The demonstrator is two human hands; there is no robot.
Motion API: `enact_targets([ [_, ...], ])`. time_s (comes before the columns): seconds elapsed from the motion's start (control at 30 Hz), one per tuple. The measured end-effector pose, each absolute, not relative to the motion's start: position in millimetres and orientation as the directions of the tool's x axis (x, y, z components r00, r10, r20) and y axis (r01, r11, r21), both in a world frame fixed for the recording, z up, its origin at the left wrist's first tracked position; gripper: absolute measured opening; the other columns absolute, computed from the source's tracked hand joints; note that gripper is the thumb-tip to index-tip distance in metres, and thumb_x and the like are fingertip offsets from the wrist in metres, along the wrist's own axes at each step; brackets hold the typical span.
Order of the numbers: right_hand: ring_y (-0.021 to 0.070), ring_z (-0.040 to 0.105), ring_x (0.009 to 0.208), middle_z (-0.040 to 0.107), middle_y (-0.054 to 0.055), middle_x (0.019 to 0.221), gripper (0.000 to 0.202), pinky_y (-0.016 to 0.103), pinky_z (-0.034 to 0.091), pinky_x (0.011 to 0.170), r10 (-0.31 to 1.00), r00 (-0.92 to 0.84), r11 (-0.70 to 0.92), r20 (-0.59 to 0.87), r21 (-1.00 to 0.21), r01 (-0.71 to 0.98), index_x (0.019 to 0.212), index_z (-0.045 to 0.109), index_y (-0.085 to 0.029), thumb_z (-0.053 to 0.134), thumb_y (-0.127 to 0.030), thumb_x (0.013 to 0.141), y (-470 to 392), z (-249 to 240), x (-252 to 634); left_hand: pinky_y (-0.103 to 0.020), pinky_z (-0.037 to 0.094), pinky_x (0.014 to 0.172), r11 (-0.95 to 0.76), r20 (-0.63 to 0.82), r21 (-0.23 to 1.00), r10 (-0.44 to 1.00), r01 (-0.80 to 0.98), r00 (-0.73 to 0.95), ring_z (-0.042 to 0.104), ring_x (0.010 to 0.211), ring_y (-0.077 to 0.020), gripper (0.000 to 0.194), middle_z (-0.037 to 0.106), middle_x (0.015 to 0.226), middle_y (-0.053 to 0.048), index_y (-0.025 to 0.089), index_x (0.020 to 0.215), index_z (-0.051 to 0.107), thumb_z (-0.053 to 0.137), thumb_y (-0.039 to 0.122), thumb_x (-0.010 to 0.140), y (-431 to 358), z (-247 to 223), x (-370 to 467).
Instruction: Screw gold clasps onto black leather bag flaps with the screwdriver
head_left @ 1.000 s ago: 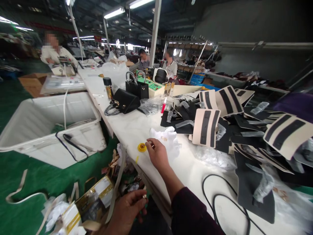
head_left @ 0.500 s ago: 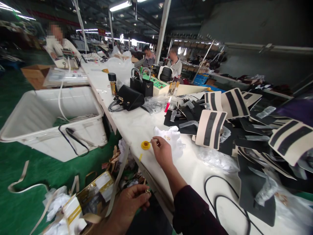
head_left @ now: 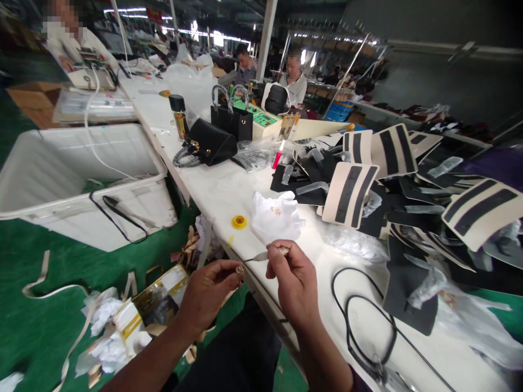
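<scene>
My left hand (head_left: 216,291) is closed, pinching a small gold-coloured metal fitting (head_left: 239,269) between thumb and fingertips over the table's front edge. My right hand (head_left: 295,275) is closed around a slim tool with a thin dark tip (head_left: 258,257); whether it is a brush or an awl I cannot tell. Its tip is at or very near the fitting. Behind the hands lies a small round yellow dish (head_left: 239,222) with something brownish in the middle. Crumpled white paper (head_left: 265,220) beside it carries several gold-coloured fittings (head_left: 276,210).
Black and cream striped panels (head_left: 350,193) are heaped at the right, near a black cord (head_left: 347,305). Black handbags (head_left: 214,144), a spray can (head_left: 178,117) and a red-and-white bottle (head_left: 278,155) stand farther back. A white bin (head_left: 85,218) is at left. Co-workers (head_left: 294,81) sit beyond.
My right hand has come back from the yellow dish with the slim tool, bringing its tip to the fitting. My left hand has risen slightly, still pinching the fitting. The view has shifted.
</scene>
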State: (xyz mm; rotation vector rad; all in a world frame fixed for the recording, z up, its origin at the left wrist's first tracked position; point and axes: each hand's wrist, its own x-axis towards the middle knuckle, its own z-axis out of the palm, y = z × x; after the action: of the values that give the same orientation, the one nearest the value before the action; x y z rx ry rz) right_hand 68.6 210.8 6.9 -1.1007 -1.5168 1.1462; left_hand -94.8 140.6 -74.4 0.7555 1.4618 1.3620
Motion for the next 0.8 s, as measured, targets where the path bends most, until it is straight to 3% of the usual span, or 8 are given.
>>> enact_targets([
  [0.27,0.016,0.058,0.061,0.064,-0.001,0.065,0.02,0.029,0.046,0.061,0.944,-0.202,0.308,0.26,-0.915,0.261,0.084,0.069,-0.023,0.061,-0.036,0.097,194.2,8.8,80.5,-0.029,0.06,0.071,0.122,-0.072,0.987,0.919,0.107,-0.388,0.075,0.076,-0.0218,0.027,0.081,0.09,-0.004,0.022,0.099,0.083,0.082,0.042,0.081,137.5,-58.9,-83.1],
  [0.8,0.0145,0.057,0.058,0.065,-0.002,0.066,0.017,0.027,0.047,0.059,0.935,-0.197,0.34,0.296,-0.906,0.253,0.083,0.069,-0.023,0.062,-0.032,0.095,189.5,10.8,86.0,-0.03,0.061,0.07,0.122,-0.064,0.983,0.926,0.134,-0.372,0.075,0.077,-0.0227,0.027,0.082,0.093,-0.005,0.023,0.099,0.083,0.08,0.043,0.081,134.1,-54.4,-74.9],
])
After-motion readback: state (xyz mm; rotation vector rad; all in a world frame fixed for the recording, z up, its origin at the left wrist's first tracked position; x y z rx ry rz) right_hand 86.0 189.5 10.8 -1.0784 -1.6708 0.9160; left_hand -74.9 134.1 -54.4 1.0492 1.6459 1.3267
